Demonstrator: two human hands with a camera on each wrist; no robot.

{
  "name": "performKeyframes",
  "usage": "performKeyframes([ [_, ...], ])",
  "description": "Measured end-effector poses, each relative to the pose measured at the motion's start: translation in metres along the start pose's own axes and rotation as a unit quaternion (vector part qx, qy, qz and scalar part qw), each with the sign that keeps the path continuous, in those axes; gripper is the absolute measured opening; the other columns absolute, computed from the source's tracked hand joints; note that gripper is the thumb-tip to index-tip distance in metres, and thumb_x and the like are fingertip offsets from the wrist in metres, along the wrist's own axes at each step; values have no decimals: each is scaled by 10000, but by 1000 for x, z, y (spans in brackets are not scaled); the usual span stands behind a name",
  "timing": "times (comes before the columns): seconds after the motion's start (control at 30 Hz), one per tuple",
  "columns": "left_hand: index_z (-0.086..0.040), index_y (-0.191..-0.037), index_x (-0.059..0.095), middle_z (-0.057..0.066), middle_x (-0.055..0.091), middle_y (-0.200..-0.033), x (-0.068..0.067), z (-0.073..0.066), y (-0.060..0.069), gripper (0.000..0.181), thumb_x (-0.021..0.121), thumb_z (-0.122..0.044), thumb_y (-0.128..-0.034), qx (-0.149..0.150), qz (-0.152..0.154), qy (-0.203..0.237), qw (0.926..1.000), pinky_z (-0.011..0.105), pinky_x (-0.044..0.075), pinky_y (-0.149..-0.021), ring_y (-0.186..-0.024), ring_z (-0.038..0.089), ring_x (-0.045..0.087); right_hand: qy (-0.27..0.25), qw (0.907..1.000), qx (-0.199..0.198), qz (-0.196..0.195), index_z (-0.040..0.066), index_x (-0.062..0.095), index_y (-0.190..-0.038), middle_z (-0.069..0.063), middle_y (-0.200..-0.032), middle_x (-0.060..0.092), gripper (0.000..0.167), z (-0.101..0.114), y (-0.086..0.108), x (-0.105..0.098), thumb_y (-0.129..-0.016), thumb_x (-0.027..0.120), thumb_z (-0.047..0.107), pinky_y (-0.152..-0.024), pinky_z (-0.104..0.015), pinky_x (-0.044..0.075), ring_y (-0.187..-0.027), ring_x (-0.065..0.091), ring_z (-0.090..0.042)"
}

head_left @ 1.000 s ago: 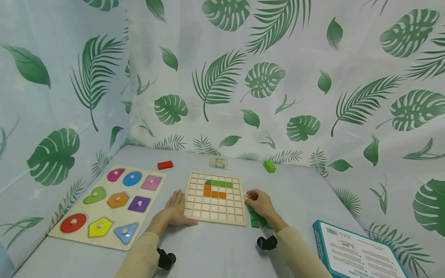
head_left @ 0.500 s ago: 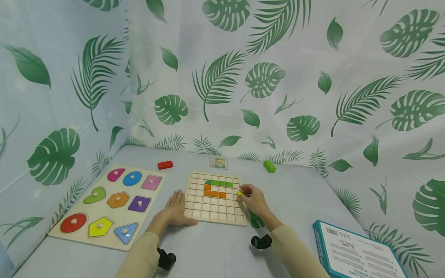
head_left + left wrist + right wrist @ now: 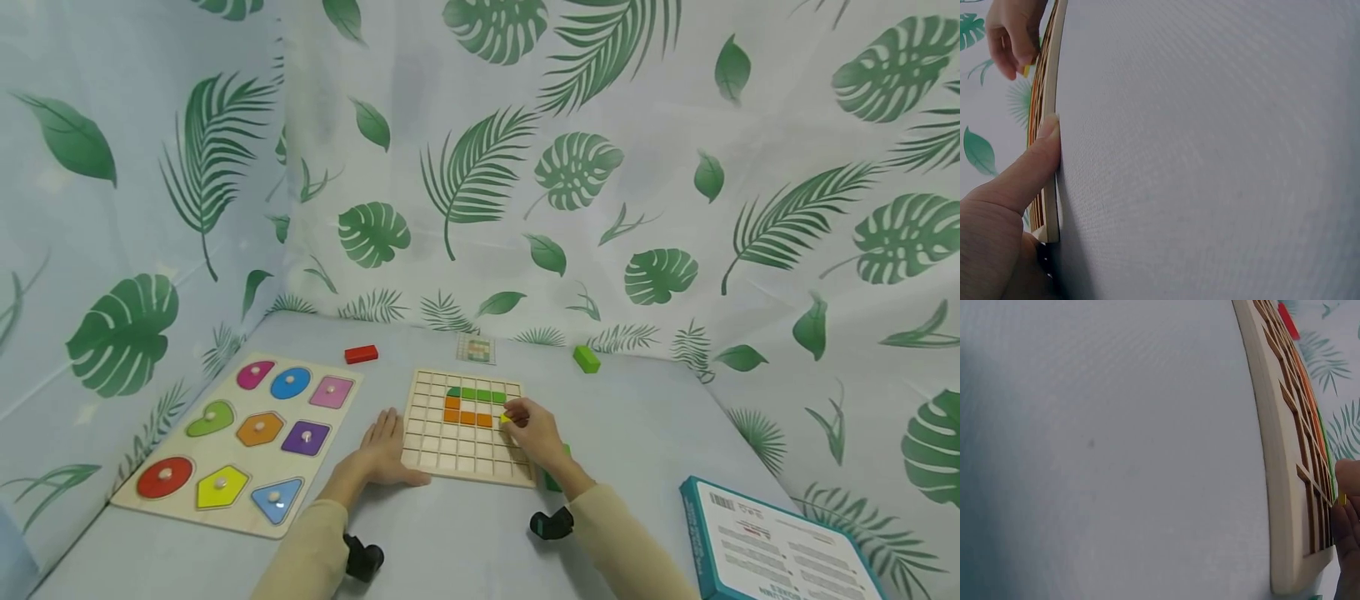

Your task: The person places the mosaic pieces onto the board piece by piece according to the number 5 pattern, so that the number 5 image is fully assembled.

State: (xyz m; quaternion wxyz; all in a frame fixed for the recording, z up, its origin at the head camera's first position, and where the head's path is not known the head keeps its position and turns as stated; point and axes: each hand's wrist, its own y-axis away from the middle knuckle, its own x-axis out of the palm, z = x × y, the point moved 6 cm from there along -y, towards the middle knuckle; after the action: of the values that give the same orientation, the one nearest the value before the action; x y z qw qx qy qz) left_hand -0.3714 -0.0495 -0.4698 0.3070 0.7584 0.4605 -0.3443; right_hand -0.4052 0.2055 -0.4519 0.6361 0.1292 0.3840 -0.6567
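Yellow pc (image 3: 506,419) in R hand (image 3: 532,432) pinch, prob. just over grid board (image 3: 450,458); straight-fingered L hand (image 3: 385,451) against its edge.

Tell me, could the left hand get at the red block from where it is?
Probably yes: nothing seems to stand between the left hand and the red block. It would likely have to leave the grid board that it touches and stretch forward.
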Motion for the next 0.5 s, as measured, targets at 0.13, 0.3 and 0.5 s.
performKeyframes([
  [0.13,137,-1447,72,296,-11,-1524,5,5,-6,1198,754,-523,-716,-18,-49,-25,10000,481,-7,-1132,-1410,389,-54,49,10000,-27,-17,2,626,-1091,-50,-925,638,280,2,-2,4,-822,703,16,-755,-319,522,-851,602,-179],
  [0.3,123,-1454,69,276,-12,-1533,7,7,-8,1201,755,-528,-714,-103,-36,-159,9998,463,-7,-1135,-1416,366,-56,143,9999,-86,0,8,636,-1066,-57,-924,646,264,1,-5,9,-813,712,18,-744,-312,526,-848,605,-175],
  [0.5,137,-1447,83,293,1,-1526,8,9,-10,1198,765,-515,-709,-61,-59,-152,9998,486,7,-1132,-1412,387,-43,169,9998,-127,36,11,638,-1071,-53,-929,656,262,0,-4,10,-817,702,13,-730,-316,526,-836,604,-173],
])
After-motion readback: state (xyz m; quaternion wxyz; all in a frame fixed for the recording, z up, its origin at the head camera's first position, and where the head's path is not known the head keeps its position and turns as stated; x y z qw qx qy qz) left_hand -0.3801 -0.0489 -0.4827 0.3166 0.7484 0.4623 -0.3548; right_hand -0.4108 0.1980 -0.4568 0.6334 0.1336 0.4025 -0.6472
